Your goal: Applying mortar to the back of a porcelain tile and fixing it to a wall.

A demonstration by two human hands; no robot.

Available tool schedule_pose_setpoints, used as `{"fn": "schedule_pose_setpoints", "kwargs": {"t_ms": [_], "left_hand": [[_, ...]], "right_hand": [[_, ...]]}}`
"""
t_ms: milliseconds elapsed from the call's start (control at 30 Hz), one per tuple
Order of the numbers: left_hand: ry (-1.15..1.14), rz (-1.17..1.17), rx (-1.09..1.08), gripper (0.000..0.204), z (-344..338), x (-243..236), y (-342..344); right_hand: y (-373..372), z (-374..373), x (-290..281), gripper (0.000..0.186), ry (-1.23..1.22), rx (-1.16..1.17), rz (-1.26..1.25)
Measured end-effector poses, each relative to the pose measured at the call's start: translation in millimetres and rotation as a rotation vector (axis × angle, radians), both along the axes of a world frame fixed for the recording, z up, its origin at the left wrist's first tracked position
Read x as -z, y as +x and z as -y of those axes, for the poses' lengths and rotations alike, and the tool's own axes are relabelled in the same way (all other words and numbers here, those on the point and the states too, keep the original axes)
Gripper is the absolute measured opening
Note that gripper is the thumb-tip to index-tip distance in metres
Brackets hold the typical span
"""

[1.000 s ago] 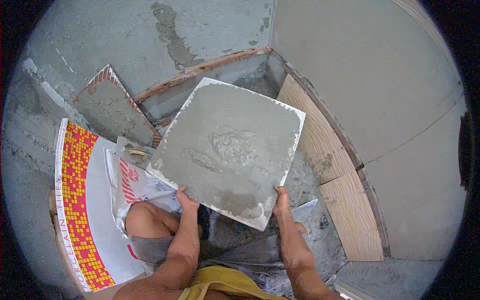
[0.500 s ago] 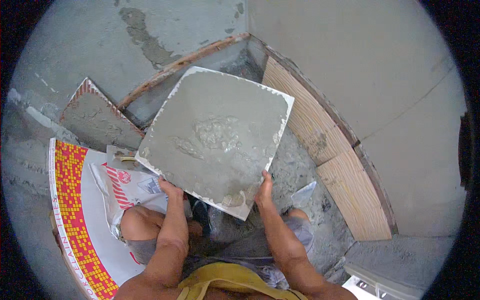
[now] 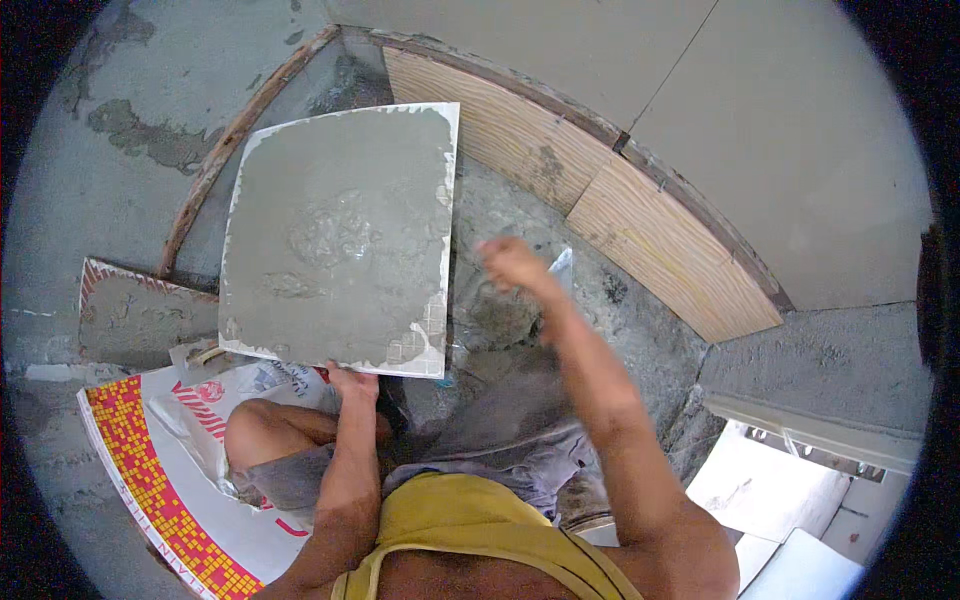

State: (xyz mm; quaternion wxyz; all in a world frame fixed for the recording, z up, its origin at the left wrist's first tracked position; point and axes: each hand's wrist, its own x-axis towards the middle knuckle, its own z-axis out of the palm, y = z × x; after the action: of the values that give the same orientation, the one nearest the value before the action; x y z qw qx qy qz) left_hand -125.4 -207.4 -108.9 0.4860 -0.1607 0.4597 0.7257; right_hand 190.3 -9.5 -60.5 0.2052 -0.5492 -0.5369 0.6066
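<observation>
A square tile (image 3: 335, 235) is held up tilted, its back coated with wet grey mortar. A thicker lump of mortar sits near its middle, and bare white shows along the edges. My left hand (image 3: 354, 382) grips the tile's lower edge, its fingers partly hidden underneath. My right hand (image 3: 514, 264) is off the tile, in the air to its right, blurred by motion with fingers seemingly curled. Just beyond my right wrist shows a pale pointed blade (image 3: 563, 266), perhaps of a trowel, partly covered by my arm.
Wood-patterned tiles (image 3: 660, 240) line the wall base to the right. A mortar-smeared tile piece (image 3: 140, 315) leans at left. A printed cardboard sheet (image 3: 150, 470) and a plastic bag (image 3: 190, 415) lie beside my left knee. White panels (image 3: 765, 480) stand at the lower right.
My right hand has let go of the tile and moved away to the right. The tile, now in my left hand alone, has turned more upright. The view has shifted right.
</observation>
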Motion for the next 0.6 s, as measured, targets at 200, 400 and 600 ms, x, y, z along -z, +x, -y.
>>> {"fn": "schedule_pose_setpoints", "kwargs": {"t_ms": [200,400,600], "left_hand": [[-0.028,0.045,0.011,0.059,-4.6,11.0,11.9],[-0.082,-0.003,0.126,0.057,0.8,10.2,-8.1],[-0.168,-0.004,0.187,0.056,2.1,9.2,-13.7]], "right_hand": [[146.0,83.2,94.9,0.052,0.026,0.168,0.671],[86.6,167.7,162.7,0.054,0.000,0.288,0.790],[86.5,168.6,139.2,0.054,0.092,0.391,0.733]]}}
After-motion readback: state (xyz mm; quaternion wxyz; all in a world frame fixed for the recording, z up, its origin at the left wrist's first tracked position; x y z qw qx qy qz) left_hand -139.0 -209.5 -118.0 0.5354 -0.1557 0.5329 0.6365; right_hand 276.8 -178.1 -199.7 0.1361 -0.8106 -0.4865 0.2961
